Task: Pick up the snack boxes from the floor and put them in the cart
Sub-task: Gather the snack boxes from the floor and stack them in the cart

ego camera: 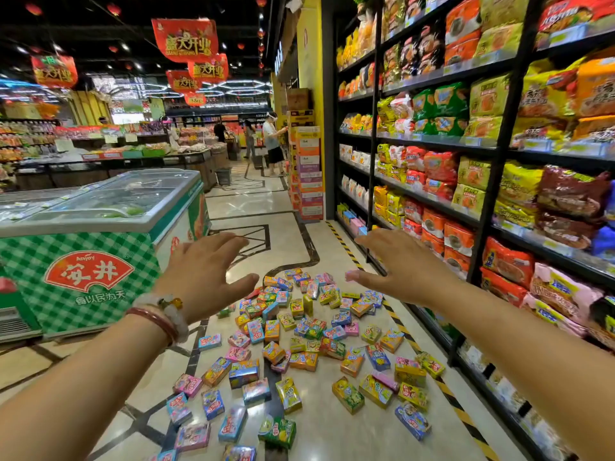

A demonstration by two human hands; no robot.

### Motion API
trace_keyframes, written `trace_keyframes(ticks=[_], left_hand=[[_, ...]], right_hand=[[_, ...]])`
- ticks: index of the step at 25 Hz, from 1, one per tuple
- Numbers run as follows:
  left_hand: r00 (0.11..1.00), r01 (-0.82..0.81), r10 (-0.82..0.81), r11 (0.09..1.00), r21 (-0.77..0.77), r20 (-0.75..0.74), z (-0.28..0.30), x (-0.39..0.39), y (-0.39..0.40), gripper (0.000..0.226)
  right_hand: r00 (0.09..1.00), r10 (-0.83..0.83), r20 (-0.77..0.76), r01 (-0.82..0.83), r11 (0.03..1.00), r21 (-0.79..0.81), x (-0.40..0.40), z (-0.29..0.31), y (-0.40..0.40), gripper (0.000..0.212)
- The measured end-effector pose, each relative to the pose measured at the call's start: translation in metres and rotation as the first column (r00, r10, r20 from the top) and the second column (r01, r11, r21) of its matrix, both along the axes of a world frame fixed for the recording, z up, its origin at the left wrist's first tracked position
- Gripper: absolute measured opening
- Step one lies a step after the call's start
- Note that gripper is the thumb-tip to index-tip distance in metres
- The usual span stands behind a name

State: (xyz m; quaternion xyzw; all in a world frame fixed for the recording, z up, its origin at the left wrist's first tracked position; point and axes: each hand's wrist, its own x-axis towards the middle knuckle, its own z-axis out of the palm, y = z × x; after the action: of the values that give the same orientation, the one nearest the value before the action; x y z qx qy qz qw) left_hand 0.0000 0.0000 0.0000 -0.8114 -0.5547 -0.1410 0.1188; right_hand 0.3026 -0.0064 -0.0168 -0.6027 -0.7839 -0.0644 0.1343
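Several small colourful snack boxes (309,341) lie scattered over the shiny tiled floor (359,440) of a shop aisle, from the middle of the view down to the bottom edge. My left hand (206,274) and my right hand (399,267) are stretched out ahead at chest height, well above the boxes. Both hands have straight, spread fingers and hold nothing. Bracelets sit on my left wrist. No cart is in view.
A green-checked chest freezer (93,234) stands on the left. Tall shelves of noodle packs (482,154) line the right, with yellow-black tape along their foot. A stack of cartons (307,171) stands farther down. People (273,141) stand at the aisle's far end.
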Motion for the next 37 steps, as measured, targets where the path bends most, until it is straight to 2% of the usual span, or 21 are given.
trace_keyframes(ticks=[7, 11, 16, 22, 25, 32, 37], left_hand=[[0.999, -0.046, 0.043, 0.993, 0.105, 0.025, -0.047, 0.044, 0.120, 0.087], [0.997, -0.063, 0.061, 0.997, 0.041, 0.041, -0.070, 0.064, 0.177, 0.083], [0.997, -0.075, 0.074, 0.996, 0.038, 0.037, -0.105, 0.066, 0.253, 0.069], [0.998, -0.033, 0.032, 0.999, 0.014, 0.060, -0.153, 0.045, 0.378, 0.066], [0.995, -0.001, 0.000, 1.000, 0.009, 0.095, -0.174, 0.036, 0.446, 0.063], [0.979, 0.048, -0.030, 0.995, -0.082, 0.199, -0.264, 0.034, 0.563, 0.057], [0.970, 0.013, 0.026, 0.987, -0.159, 0.241, -0.392, 0.040, 0.610, 0.060]], right_hand=[[1.000, 0.006, -0.005, -0.006, 0.998, -0.057, 0.067, -0.019, 0.120, 0.070], [0.999, 0.027, -0.031, -0.029, 0.996, -0.087, 0.087, -0.048, 0.183, 0.068], [0.996, 0.037, -0.087, -0.050, 0.988, -0.146, 0.085, -0.084, 0.263, 0.064], [0.990, 0.004, -0.138, -0.026, 0.987, -0.160, 0.064, -0.130, 0.382, 0.060], [0.984, -0.016, -0.179, -0.015, 0.985, -0.173, 0.050, -0.157, 0.443, 0.066], [0.967, -0.083, -0.241, 0.017, 0.964, -0.264, 0.040, -0.252, 0.546, 0.065], [0.959, -0.096, -0.265, 0.009, 0.951, -0.310, 0.040, -0.379, 0.599, 0.054]])
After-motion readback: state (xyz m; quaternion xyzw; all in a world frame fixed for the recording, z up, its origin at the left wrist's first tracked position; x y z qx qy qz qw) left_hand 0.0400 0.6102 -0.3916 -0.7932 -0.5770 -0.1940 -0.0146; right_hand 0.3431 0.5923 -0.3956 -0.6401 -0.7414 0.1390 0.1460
